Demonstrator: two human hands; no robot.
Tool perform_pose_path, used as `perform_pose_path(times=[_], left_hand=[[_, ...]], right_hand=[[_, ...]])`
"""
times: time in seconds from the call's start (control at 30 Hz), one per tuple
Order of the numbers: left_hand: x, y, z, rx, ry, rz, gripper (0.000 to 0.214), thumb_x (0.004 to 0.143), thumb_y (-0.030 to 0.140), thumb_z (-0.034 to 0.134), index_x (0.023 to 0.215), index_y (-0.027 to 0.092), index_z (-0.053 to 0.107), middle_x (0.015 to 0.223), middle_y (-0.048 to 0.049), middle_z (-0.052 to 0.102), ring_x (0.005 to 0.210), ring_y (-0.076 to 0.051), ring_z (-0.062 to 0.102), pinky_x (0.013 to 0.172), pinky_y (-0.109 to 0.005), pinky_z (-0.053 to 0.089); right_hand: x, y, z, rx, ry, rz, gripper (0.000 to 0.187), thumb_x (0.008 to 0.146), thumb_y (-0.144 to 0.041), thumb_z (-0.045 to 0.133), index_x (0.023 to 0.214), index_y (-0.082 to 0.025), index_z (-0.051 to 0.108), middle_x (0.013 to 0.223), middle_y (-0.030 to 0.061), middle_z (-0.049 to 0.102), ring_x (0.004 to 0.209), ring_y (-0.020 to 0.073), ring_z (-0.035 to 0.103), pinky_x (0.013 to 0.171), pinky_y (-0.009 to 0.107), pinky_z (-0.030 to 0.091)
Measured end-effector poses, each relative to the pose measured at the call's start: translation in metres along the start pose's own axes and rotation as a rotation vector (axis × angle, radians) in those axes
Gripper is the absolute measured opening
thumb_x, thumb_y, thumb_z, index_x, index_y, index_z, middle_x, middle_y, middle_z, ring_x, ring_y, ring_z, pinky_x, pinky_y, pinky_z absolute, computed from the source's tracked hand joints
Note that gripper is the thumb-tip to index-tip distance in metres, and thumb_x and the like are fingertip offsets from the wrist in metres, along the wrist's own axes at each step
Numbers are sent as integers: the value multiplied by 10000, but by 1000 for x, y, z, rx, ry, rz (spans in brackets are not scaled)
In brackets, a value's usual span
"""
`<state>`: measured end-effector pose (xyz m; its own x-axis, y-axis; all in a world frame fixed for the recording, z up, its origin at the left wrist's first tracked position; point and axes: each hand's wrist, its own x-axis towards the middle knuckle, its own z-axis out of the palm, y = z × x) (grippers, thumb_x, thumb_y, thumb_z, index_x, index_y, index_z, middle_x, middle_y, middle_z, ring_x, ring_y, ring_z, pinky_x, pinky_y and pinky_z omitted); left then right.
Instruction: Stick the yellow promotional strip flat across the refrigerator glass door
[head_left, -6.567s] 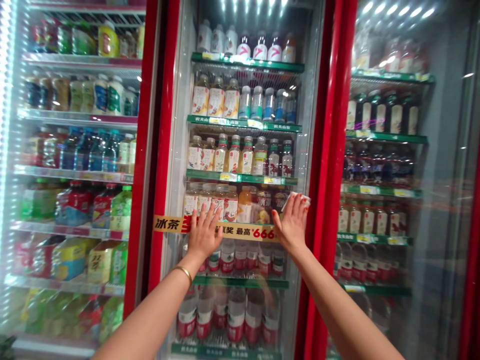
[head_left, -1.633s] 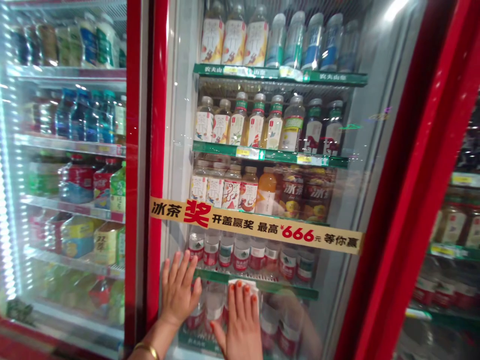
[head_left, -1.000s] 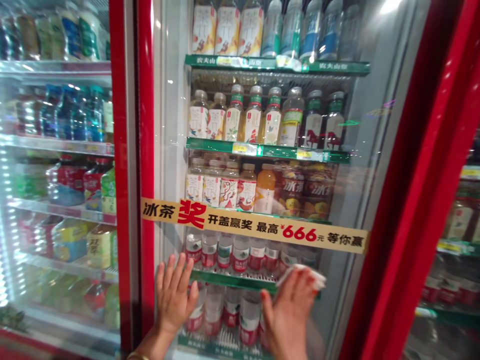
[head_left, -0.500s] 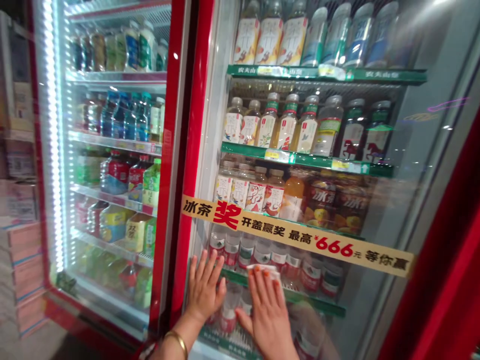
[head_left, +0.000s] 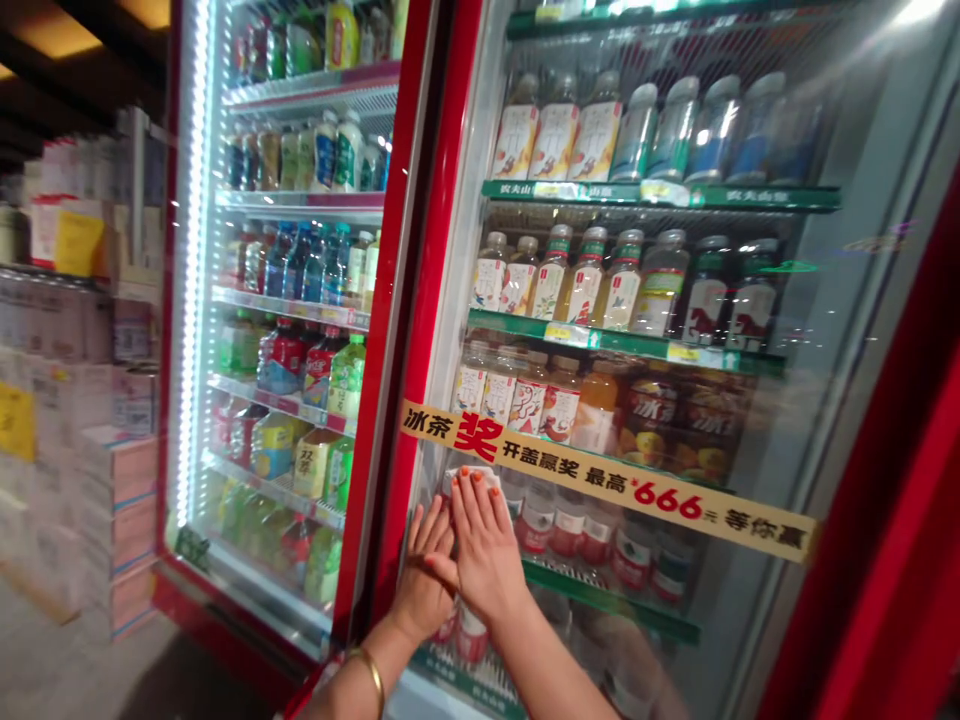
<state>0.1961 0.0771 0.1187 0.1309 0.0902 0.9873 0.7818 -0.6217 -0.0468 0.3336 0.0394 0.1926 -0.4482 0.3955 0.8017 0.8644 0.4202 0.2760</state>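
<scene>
My right hand [head_left: 486, 555] lies flat with fingers stretched on the glass door [head_left: 821, 400] of a drinks fridge. Under its fingertips is a thin white tissue [head_left: 452, 480], pressed to the glass just below a yellow banner sticker [head_left: 607, 480]. Close by on the left, my left hand [head_left: 426, 580] has its palm toward the glass, fingers extended and holding nothing. The right thumb overlaps it. A gold bangle [head_left: 369, 672] circles my left wrist.
Bottles [head_left: 581, 275] fill green-edged shelves behind the glass. A second lit fridge [head_left: 187, 330] stands to the left, divided from this one by red frames [head_left: 431, 270]. Stacked cartons [head_left: 135, 520] rise beyond it at the far left.
My right hand has slid left and slightly up with the tissue, from apart to touching my left hand. The view has swung left and up, showing more cartons.
</scene>
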Motion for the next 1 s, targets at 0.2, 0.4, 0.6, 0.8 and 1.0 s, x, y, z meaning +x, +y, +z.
perform_pose_path(times=[0.2,0.4,0.6,0.8,1.0], left_hand=[[35,22,2,19,13,-123,680,1076,200,372,1731,166,193,1787,-178,313,1656,-243,345,1277,-458,460],[64,26,22,41,-60,54,743,1063,471,529,1731,274,270,1767,-80,386,1676,-251,294,1405,-464,217],[103,11,12,139,83,-229,854,1099,479,421,1737,98,1,1822,-240,66,1723,-334,-24,1382,-671,107],[59,48,21,164,-86,268,971,986,758,498,1732,185,260,1812,-126,257,1718,-294,148,1416,-494,138],[71,-2,3,221,-16,-53,918,1064,630,418,1745,109,89,1826,-199,128,1724,-333,64,1409,-574,88]], right_hand=[[6,8,-44,186,-48,-29,937,1063,-645,483,1738,-141,71,1772,174,284,1670,300,276,1326,517,355],[-33,63,-140,104,-23,45,758,1095,-428,468,1754,-271,129,1772,94,342,1636,223,362,1300,453,410],[-127,172,-172,-384,255,133,724,1073,-385,468,1743,-237,237,1775,117,335,1683,301,237,1362,594,232],[-153,183,-149,-459,341,136,782,1003,-301,509,1740,-226,256,1761,86,344,1683,249,234,1392,548,163],[-146,178,-155,-413,352,120,794,972,-265,497,1735,-234,279,1771,47,315,1688,216,211,1402,502,122]])
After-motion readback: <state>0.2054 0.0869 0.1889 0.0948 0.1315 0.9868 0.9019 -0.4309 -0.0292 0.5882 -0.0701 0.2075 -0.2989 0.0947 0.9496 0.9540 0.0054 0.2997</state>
